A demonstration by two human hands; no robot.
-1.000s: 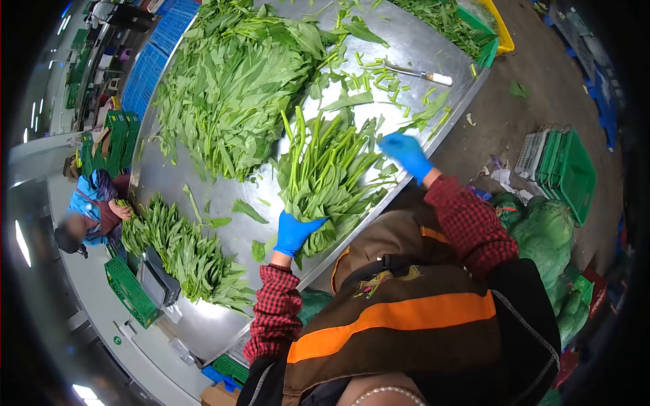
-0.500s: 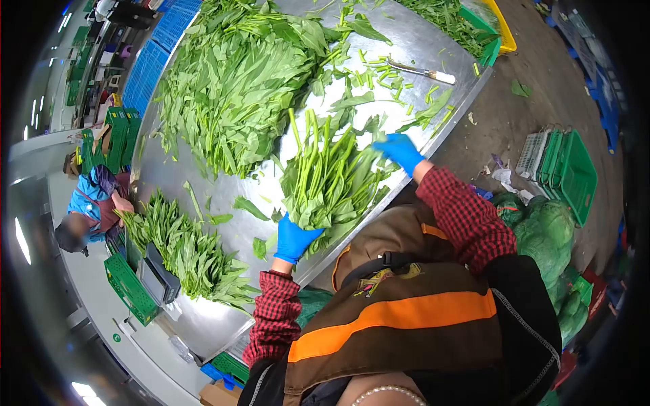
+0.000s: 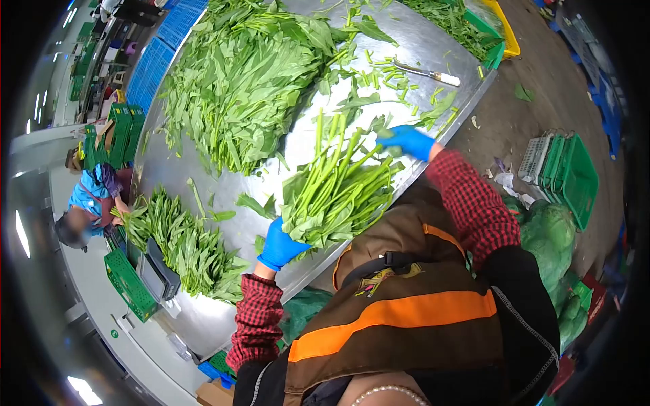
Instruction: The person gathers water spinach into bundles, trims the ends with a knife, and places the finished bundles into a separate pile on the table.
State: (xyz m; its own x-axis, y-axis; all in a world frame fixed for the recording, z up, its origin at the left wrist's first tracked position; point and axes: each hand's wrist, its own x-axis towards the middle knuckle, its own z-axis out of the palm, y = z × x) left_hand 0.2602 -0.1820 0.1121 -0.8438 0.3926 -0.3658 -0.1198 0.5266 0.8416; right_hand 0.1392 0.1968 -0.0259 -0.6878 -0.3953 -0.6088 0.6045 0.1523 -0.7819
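Observation:
My left hand (image 3: 281, 245), in a blue glove, is closed round the leafy lower left side of a bunch of water spinach (image 3: 342, 189) at the table's near edge. The bunch's pale green stems point up and away from me. To the right of it, my gloved right hand (image 3: 410, 142) has its fingers pinched together on a green leaf (image 3: 386, 139), partly hidden by the fingers. Beyond the bunch lies a large heap of water spinach (image 3: 237, 88). Cut stem pieces (image 3: 389, 78) are scattered near a knife (image 3: 428, 72) with a pale handle.
Trimmed bunches (image 3: 186, 250) lie at the table's left, beside a dark scale-like device (image 3: 159, 271) and a green crate (image 3: 128, 284). A co-worker (image 3: 95, 203) stands there. Green baskets (image 3: 572, 179) and filled green net bags (image 3: 548, 233) are on the floor at right.
My right hand has moved slightly right and up, away from the bunch. My left hand has shifted a little left, and the bunch's stems now lean more to the right.

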